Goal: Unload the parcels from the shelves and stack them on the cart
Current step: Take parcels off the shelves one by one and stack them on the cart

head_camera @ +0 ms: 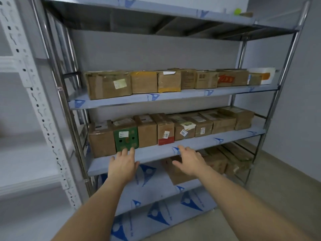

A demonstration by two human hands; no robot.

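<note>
**Both hands out at the second parcel shelf, nothing held**

Parcels sit in rows on a metal shelving unit (284, 66). Middle row: a green box (126, 139) with a white sticker, second from the left end, between a plain brown carton (101, 141) on its left and another brown box (147, 134) on its right. Further right, a carton with a red band (165, 133) along its base, then more brown parcels running to the far end.

Left hand (122, 165): fingers straight and spread, tips at the lower front edge of the green box; contact cannot be confirmed. Holds nothing.

Right hand (190, 161): fingers loosely extended, thumb out, over the front lip of the same shelf board (156, 153), below the red-banded carton. Holds nothing.

Upper row: brown cartons side by side, one with a red label (226, 79), a white box (264, 75) at the right end. Lower tier: several brown parcels (225, 160) toward the right, partly hidden by the right hand and the board above. Shelf boards wear blue-printed protective film. A small green ball (237, 11) rests on the top board. White slotted racking (29, 80) stands to the left.
</note>
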